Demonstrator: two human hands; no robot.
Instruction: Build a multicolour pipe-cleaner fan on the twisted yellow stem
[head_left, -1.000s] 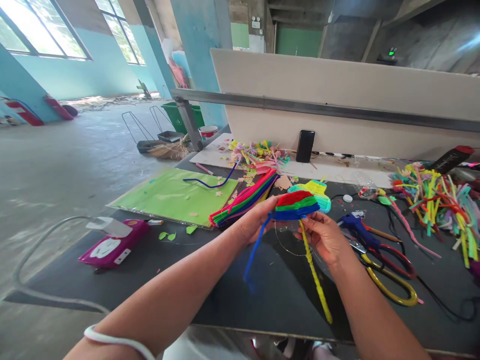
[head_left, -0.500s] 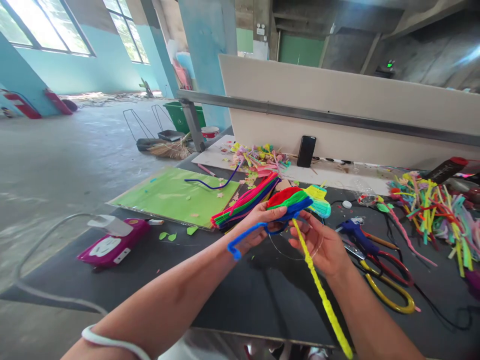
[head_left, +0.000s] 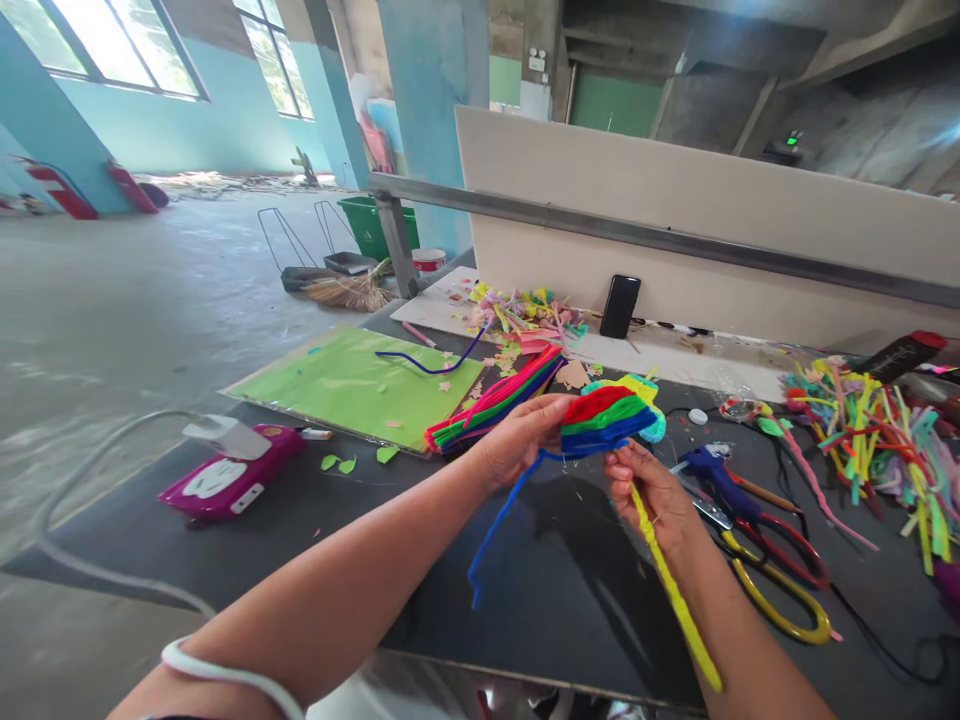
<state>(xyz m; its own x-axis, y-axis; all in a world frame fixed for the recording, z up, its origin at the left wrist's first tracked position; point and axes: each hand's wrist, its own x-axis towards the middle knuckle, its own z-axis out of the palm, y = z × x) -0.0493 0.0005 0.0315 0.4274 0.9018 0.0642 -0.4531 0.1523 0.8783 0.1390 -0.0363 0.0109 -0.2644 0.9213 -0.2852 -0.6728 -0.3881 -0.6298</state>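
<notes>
Between both hands, above the dark table, is a pipe-cleaner craft piece [head_left: 611, 418] with curved bands of red, green and blue. My left hand [head_left: 529, 435] pinches its left end. At its lower right edge, my right hand [head_left: 649, 485] is closed on the blue pipe cleaner, and a twisted yellow stem [head_left: 675, 590] hangs past the palm. A loose blue pipe-cleaner end [head_left: 499, 525] dangles beneath my left hand. Behind the piece shows a yellow and turquoise fuzzy shape [head_left: 651, 398]; whether it is joined on, I cannot tell.
Bundled coloured pipe cleaners [head_left: 499, 400] lie beside a green sheet pack [head_left: 352, 385]. Scissors [head_left: 780, 590] and a blue glue gun [head_left: 716, 475] rest at right, near piled pipe-cleaner scraps [head_left: 862, 430]. A magenta power strip [head_left: 232, 475] sits left; a phone [head_left: 620, 306] leans at the back.
The banded piece has moved right and turned its face more towards me. My hands have spread apart, and the loose blue end now hangs lower.
</notes>
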